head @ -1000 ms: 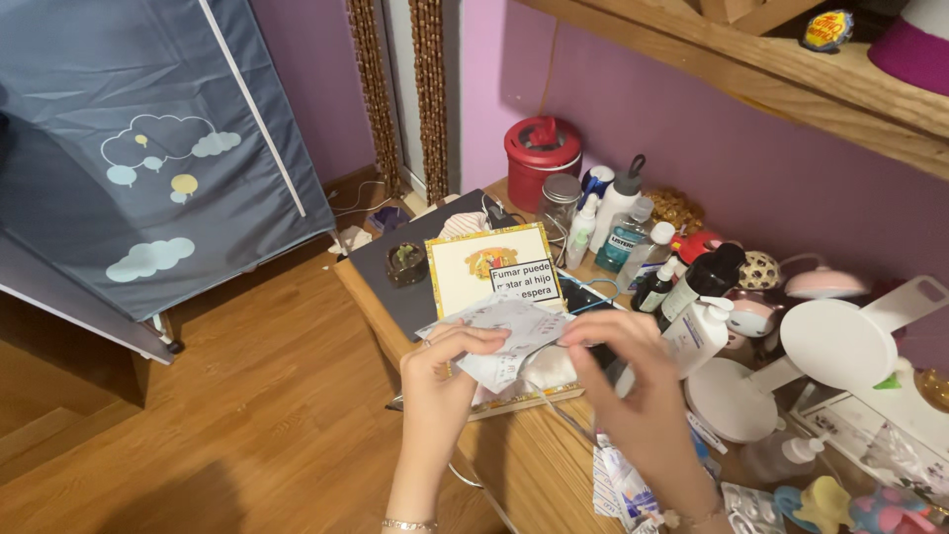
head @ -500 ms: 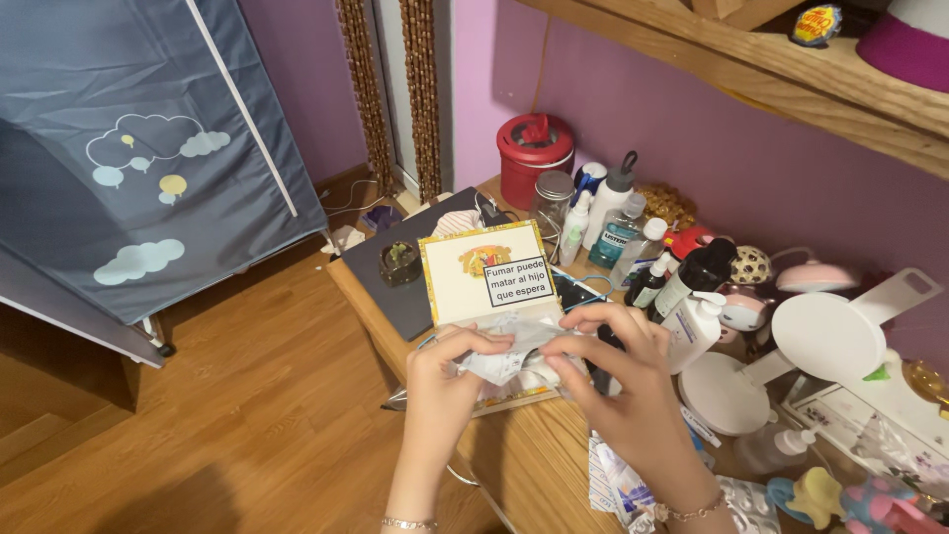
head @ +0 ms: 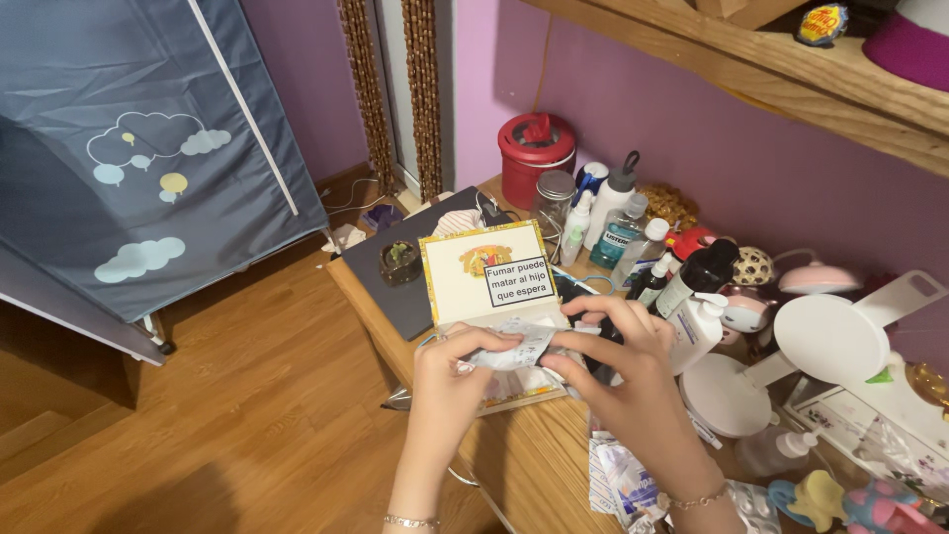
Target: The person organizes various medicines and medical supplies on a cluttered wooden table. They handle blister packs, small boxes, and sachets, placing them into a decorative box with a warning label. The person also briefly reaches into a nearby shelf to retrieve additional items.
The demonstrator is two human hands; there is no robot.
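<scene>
In the head view, low centre of frame, I see my left hand [head: 450, 381] and right hand [head: 623, 371] both pinched narrow on a crumpled white paper slip [head: 516, 348], fingers curled around its edges, just over the open yellow-rimmed box [head: 481, 269] (lid upright). Since half a second ago, the slip looks folded smaller and the hands closer together.

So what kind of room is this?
Probably a bedroom. There's a fabric wardrobe, a wooden table crowded with toiletry bottles, and both hands folding crumpled paper there.
</scene>
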